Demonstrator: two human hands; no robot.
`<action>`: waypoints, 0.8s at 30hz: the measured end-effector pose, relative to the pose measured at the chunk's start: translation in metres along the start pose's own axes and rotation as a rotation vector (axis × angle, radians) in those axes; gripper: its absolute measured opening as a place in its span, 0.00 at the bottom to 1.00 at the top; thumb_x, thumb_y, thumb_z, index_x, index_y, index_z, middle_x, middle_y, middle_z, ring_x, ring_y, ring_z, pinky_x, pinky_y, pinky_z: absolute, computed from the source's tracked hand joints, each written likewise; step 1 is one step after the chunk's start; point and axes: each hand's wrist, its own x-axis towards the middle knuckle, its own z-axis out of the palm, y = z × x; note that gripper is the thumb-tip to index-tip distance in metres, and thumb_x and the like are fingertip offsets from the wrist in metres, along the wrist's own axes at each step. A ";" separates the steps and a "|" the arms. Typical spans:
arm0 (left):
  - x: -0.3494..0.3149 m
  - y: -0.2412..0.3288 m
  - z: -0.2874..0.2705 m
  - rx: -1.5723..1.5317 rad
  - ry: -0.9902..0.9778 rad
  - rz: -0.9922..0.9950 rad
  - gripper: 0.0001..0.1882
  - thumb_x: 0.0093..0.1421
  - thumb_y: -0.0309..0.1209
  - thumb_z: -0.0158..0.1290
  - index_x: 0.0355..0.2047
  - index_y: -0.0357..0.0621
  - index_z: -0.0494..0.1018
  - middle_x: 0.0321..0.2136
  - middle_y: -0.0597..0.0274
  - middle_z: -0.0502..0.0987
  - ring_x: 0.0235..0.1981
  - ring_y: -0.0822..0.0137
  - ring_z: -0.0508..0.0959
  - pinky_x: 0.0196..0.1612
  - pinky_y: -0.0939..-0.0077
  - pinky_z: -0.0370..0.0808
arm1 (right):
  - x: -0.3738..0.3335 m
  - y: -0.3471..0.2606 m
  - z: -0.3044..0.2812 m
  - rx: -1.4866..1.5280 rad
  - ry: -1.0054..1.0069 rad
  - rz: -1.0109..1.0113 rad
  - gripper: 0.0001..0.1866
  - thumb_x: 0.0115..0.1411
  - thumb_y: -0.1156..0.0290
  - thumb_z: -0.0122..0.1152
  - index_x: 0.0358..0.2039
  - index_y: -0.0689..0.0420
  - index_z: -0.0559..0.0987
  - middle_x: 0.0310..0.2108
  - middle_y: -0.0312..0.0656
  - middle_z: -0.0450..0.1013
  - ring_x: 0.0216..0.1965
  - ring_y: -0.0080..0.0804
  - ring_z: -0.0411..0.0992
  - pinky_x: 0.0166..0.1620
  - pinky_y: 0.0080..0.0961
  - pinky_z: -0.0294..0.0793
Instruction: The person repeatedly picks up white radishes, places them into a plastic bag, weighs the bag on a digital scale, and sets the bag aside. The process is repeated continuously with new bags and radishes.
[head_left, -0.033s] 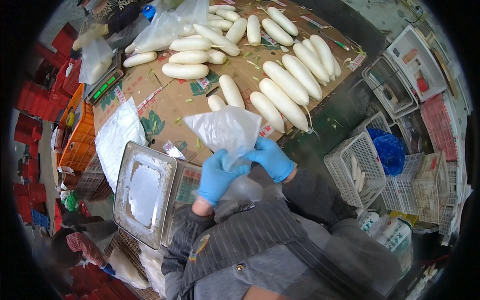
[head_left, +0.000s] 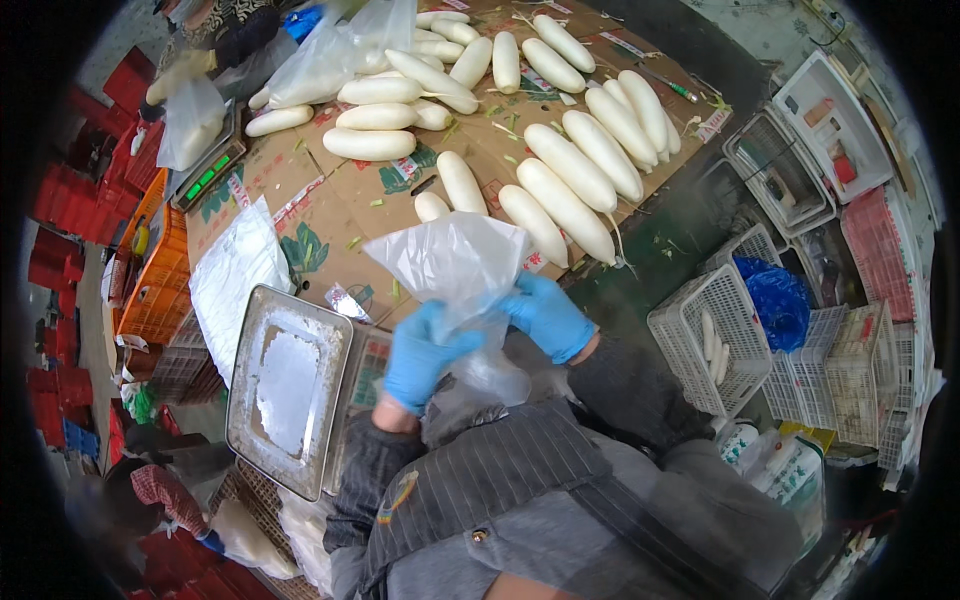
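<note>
Both hands wear blue gloves and hold a see-through plastic bag [head_left: 450,255] in front of my body, at the table's near edge. My left hand [head_left: 428,352] pinches its left side, with the fingertips partly behind the film. My right hand [head_left: 548,316] grips the right side between thumb and fingers. The bag's wide part fans out away from me, while a loose part hangs down between my hands. No radish shows inside it. Just beyond the bag lie a white radish [head_left: 461,184] and the tip of a shorter-looking one [head_left: 431,207].
Many more white radishes [head_left: 568,168] cover the cardboard-topped table [head_left: 300,215]. A scale with a metal pan [head_left: 290,385] stands at my left, beside a white plastic sheet [head_left: 240,265]. Far left, another person's gloved hand [head_left: 180,75] is near a bagged radish on a scale. Crates [head_left: 712,335] stand at right.
My left hand has shifted slightly down and left, and my hands are a little farther apart. The bag has spread slightly wider between them.
</note>
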 end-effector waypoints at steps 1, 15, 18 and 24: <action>0.000 -0.001 -0.013 -0.121 0.070 -0.007 0.12 0.50 0.27 0.62 0.32 0.39 0.72 0.26 0.70 0.70 0.29 0.75 0.69 0.35 0.79 0.70 | -0.002 0.002 -0.011 0.208 -0.020 0.024 0.16 0.61 0.68 0.55 0.46 0.64 0.72 0.41 0.42 0.74 0.40 0.31 0.72 0.48 0.31 0.72; 0.045 0.084 -0.025 1.491 0.128 0.748 0.29 0.48 0.33 0.64 0.50 0.42 0.69 0.51 0.57 0.72 0.55 0.60 0.68 0.59 0.60 0.62 | 0.000 -0.111 0.001 -0.546 -0.239 -0.106 0.10 0.54 0.70 0.61 0.32 0.57 0.70 0.26 0.27 0.58 0.29 0.15 0.56 0.33 0.15 0.60; 0.045 0.068 -0.090 0.692 0.445 0.554 0.11 0.58 0.19 0.49 0.42 0.40 0.71 0.36 0.59 0.77 0.37 0.67 0.76 0.44 0.75 0.71 | 0.020 -0.133 -0.052 -0.527 -0.135 -0.191 0.21 0.52 0.63 0.65 0.43 0.59 0.73 0.35 0.37 0.71 0.36 0.21 0.68 0.42 0.21 0.69; -0.001 0.101 -0.088 0.273 0.142 -0.117 0.05 0.60 0.21 0.50 0.37 0.40 0.71 0.28 0.66 0.74 0.29 0.77 0.72 0.35 0.85 0.69 | 0.077 -0.091 -0.173 -1.782 0.543 -0.008 0.40 0.45 0.52 0.70 0.54 0.59 0.67 0.46 0.51 0.69 0.47 0.43 0.70 0.46 0.36 0.72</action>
